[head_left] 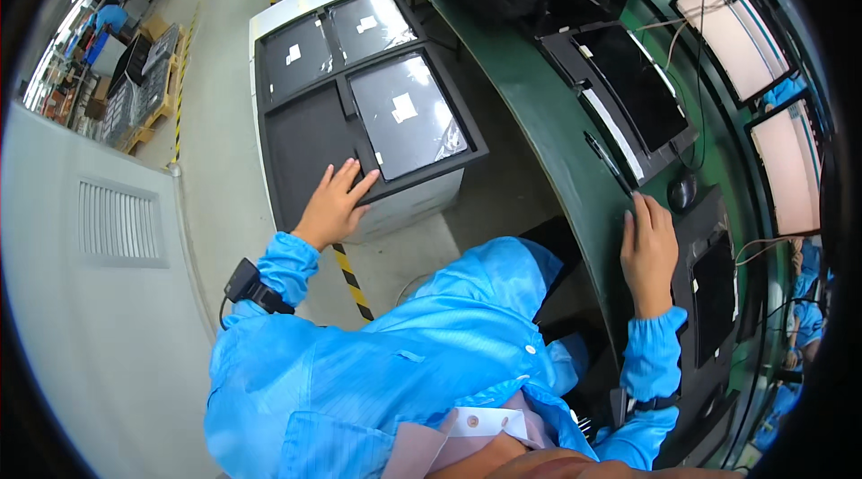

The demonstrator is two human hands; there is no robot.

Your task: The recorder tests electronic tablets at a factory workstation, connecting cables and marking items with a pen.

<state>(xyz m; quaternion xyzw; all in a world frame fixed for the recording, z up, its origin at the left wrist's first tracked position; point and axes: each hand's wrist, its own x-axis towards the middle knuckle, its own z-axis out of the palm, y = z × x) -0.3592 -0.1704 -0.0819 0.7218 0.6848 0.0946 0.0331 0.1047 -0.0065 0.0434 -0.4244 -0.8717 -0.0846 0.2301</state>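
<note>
My left hand (334,206) lies with fingers spread on the near edge of a black foam tray (345,100). Beside its fingertips, a tray compartment shows bare black foam. Three flat dark panels in glossy clear film, each with a white label, lie in the other compartments; the nearest panel (395,140) is just right of my left hand. My right hand (650,250) rests on the green workbench (539,111), fingers stretched out and loosely apart. Its fingertips come close to the lower end of a black pen (608,162); I cannot tell whether they touch it.
A dark screen panel (633,84) lies on a black holder behind the pen. A black mouse (683,193), cables and two lit monitors (732,26) stand to the right. Another dark panel (715,295) lies right of my right hand. At left is a white vented door (99,268).
</note>
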